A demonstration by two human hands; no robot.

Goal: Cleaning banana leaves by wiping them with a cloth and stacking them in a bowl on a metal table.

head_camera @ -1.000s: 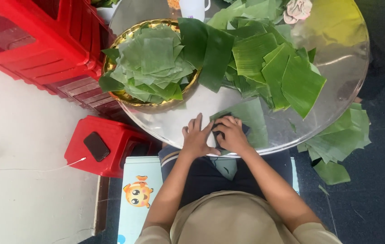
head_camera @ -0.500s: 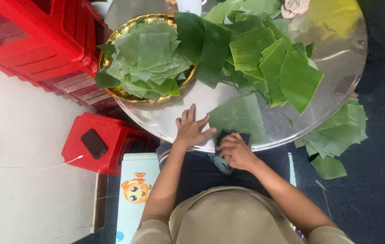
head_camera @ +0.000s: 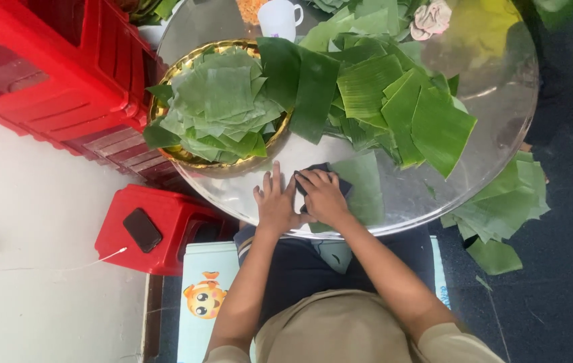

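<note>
Head cam, looking down on a round shiny metal desk (head_camera: 495, 87). Left hand (head_camera: 275, 202) lies flat w/ fingers spread on the desk's near edge, palm down, grip wide, holding nothing. Right hand (head_camera: 323, 195) sits just beside it, thumbs touching, pressing a dark cloth (head_camera: 327, 171) down onto a single banana leaf piece (head_camera: 364, 185); fingers curled over the cloth, so grip is closed on it. That leaf piece lies flat at the near rim of the desk, partly under the right hand, its far edge tucked near the big pile. Behind the hands, left: a gold-rimmed tray (head_camera: 186, 158) heaped w/ square-cut pale green leaf pieces (head_camera: 223, 107). Center to right: loose pile of darker, larger banana leaves (head_camera: 380, 94), overlapping the tray's right side. Far edge: a white mug (head_camera: 280, 17) and a crumpled pale cloth (head_camera: 432, 17). Off the desk, more leaf scraps (head_camera: 505, 208) lie on the dark floor at right. Left of the person: a red plastic stool (head_camera: 159, 232) w/ a black phone (head_camera: 142, 230) on top, cable attached; red crates (head_camera: 51, 74) beyond it.
</note>
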